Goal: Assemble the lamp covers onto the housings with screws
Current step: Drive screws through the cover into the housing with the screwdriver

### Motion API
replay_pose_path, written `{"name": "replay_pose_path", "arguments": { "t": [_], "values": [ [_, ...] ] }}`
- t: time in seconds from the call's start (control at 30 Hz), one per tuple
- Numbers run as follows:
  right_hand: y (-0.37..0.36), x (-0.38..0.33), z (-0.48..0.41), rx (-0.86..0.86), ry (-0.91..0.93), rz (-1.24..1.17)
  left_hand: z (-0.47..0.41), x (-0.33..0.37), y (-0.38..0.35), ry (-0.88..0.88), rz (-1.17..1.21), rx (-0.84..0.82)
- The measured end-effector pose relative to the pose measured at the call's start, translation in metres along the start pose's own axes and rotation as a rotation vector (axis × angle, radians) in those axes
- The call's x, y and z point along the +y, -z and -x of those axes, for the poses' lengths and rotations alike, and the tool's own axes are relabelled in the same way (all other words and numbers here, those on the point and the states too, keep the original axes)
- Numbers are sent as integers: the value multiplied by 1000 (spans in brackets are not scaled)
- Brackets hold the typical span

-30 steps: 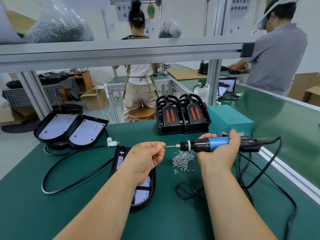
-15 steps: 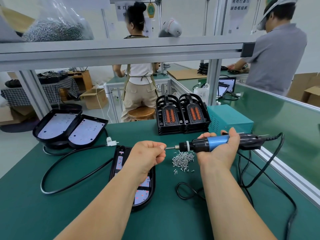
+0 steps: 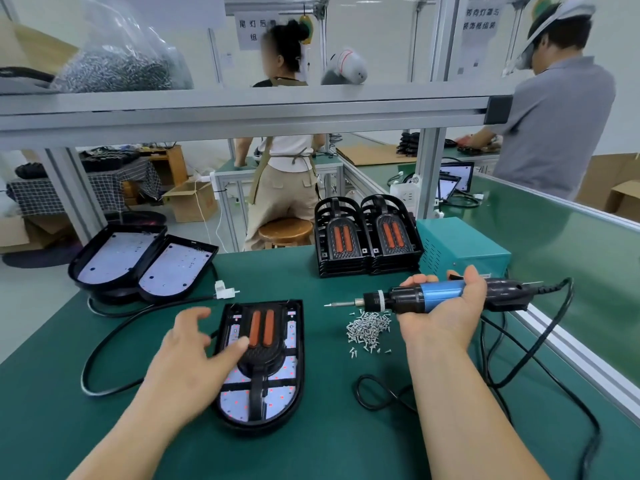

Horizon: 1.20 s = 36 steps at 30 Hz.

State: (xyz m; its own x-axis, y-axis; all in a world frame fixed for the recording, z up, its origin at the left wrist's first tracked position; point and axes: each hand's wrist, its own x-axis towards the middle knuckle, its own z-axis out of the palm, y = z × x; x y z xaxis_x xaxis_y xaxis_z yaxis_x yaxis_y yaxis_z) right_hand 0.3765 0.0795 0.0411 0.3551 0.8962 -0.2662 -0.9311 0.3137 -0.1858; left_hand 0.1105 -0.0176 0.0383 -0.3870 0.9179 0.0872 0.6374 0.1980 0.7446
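Note:
A black lamp housing (image 3: pixel 298 368) lies on the green table in front of me, with a black cover with two orange strips (image 3: pixel 262 336) set on it. My left hand (image 3: pixel 194 355) hovers at the housing's left edge, fingers spread, thumb touching the cover's left side. My right hand (image 3: pixel 446 306) grips a blue and black electric screwdriver (image 3: pixel 408 297), held level with its bit pointing left. A small pile of silver screws (image 3: pixel 367 328) lies on the table just below the bit.
Two stacks of black covers (image 3: pixel 367 237) stand at the back beside a teal power box (image 3: pixel 460 245). Two open housings (image 3: pixel 142 261) sit at the back left. Black cables (image 3: pixel 104 344) loop over the table. Two people work at benches beyond the aluminium frame.
My left hand has left the screwdriver bit, dropped down to the left and opened beside the housing, which now shows its cover. The screwdriver has stayed about level in my right hand.

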Motion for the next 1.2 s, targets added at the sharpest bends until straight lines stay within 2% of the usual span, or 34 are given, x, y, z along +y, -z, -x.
{"name": "replay_pose_path", "arguments": {
  "t": [0.13, 0.27, 0.4, 0.6, 0.9, 1.2],
  "values": [
    [-2, 6, 4, -60, -25, 63, 24, -14, -7, 137, 241, -281],
    [-4, 16, 11, -130, -100, 185, 20, -16, -21, 102, 393, -376],
    [-4, 21, 15, -215, -148, 309, 15, -15, -32, 8, 469, -329],
    [-3, 28, 21, -290, -139, 359, 10, -19, -36, -93, 504, -316],
    [-2, 33, 25, -316, -142, 388, 14, -17, -35, -148, 411, -277],
    [-3, 38, 31, -339, -102, 436, 15, -17, -36, -128, 364, -255]
  ]
}}
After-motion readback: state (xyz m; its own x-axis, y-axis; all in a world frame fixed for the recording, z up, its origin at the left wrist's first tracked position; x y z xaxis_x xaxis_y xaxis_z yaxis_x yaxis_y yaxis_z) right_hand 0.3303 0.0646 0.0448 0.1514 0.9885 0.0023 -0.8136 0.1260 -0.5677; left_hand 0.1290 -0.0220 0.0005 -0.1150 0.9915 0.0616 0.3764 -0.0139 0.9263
